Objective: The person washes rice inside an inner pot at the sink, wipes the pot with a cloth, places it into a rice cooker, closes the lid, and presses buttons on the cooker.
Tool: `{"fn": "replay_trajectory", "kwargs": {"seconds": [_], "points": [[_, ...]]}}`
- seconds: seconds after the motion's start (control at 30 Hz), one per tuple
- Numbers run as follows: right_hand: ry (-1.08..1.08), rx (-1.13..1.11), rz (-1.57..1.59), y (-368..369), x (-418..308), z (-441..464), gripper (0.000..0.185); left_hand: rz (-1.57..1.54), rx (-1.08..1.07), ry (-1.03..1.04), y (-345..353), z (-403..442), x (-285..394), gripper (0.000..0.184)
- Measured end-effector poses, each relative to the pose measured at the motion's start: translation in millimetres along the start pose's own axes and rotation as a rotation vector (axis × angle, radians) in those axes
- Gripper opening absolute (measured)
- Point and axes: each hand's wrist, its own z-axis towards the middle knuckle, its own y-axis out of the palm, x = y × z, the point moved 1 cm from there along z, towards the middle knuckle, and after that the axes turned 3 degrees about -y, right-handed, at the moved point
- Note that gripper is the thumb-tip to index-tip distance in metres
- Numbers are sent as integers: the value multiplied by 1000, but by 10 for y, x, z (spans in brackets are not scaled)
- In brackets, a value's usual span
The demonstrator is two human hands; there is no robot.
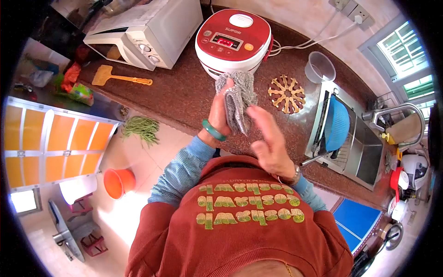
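A folded grey cloth (241, 92) with a fuzzy texture is held up in my left hand (218, 113), which wears a green bangle. Just right of the cloth is my right hand (273, 147), its fingers stretched out and slightly blurred, with nothing in it. Whether its fingertips touch the cloth I cannot tell. Behind the cloth stands a red and white rice cooker (233, 39), lid closed and display lit red. A brown openwork trivet (286, 94) lies on the counter to the right of the cloth.
On the dark red counter (180, 87) a white microwave (170, 32) stands left of the cooker, with a yellow fly swatter (121, 78) in front. To the right are a clear plastic tub (320, 67), a blue basket (337, 124) and the sink (367, 154). An orange bucket (119, 183) stands on the floor.
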Motion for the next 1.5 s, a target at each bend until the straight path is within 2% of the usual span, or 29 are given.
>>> {"fn": "replay_trajectory", "kwargs": {"seconds": [0.03, 0.1, 0.13, 0.17, 0.2, 0.3, 0.33, 0.37, 0.4, 0.43, 0.47, 0.53, 0.57, 0.6, 0.63, 0.67, 0.77, 0.87, 0.93, 0.97, 1.03, 1.07, 1.1, 1.13, 1.2, 1.23, 1.3, 1.4, 1.5], "points": [[63, 123, 235, 9, -1, -19, 50, 5, 1, 8, 26, -48, 25, 49], [399, 38, 833, -57, 4, 32, 42, 30, -118, -314, 95, -216, 57, 49], [530, 34, 927, -32, 129, 26, 42, -209, -445, -440, -105, -206, -169, 53], [663, 23, 1017, -1, 260, 24, 45, -196, -505, -476, -174, -213, -235, 52], [721, 131, 1009, -40, 272, 57, 50, -181, -566, -510, -247, -219, -303, 51], [626, 297, 872, -141, 352, 63, 48, 472, -110, -92, 62, -380, 52, 46], [596, 417, 848, -150, 383, 79, 47, 512, -73, -4, 38, -385, 191, 46], [564, 541, 822, -169, 421, 97, 45, 508, -64, 100, 2, -417, 408, 47], [522, 441, 950, -294, 519, 70, 40, 408, -2, 274, 89, -499, 668, 48], [551, 458, 908, -364, 544, 61, 36, 449, 113, 345, 23, -563, 936, 51], [574, 456, 831, -399, 579, 36, 35, 449, 124, 650, 84, -666, 1195, 49], [605, 448, 679, -398, 570, 12, 29, 189, 239, 823, -194, -704, 1804, 54], [599, 440, 682, -348, 574, 10, 29, 114, 139, 910, -150, -821, 2063, 50], [661, 422, 621, -285, 589, -8, 28, 87, 310, 1093, -246, -826, 2386, 45], [724, 405, 560, -225, 618, -40, 26, 30, 336, 1242, -425, -839, 2712, 42], [754, 355, 621, -157, 712, -87, 24, 91, 107, 1247, -787, -870, 3057, 41], [796, 242, 491, 111, 736, -35, 25, 72, 282, 1117, -909, -980, 3588, 50], [794, 86, 402, 254, 842, 33, 23, 95, 447, 1171, -961, -1006, 4126, 55], [787, -86, 253, 291, 857, 120, 26, 267, 537, 1355, -843, -939, 4493, 53], [786, -81, 247, 293, 854, 153, 26, 217, 531, 1469, -885, -866, 4729, 54], [702, -105, 221, 288, 840, 210, 27, 145, 829, 1454, -1178, -689, 5277, 59], [753, -77, 243, 277, 792, 247, 27, 342, 654, 1389, -1057, -682, 5384, 68], [754, -68, 244, 287, 790, 266, 27, 425, 745, 1227, -1053, -680, 5592, 69], [786, -40, 270, 298, 798, 265, 27, 533, 828, 1182, -945, -643, 5699, 67], [819, -11, 301, 354, 858, 228, 28, 484, 851, 1058, -742, -578, 5866, 60], [822, -18, 297, 399, 929, 193, 27, 328, 788, 980, -666, -527, 5928, 56], [819, -18, 298, 475, 976, 186, 27, 246, 858, 986, -622, -403, 6168, 47], [880, -54, 281, 561, 987, 209, 27, 534, 932, 1061, -697, -280, 6706, 43], [826, -58, 239, 640, 1099, 169, 27, 824, 1001, 1126, -747, -185, 7075, 41]]}}
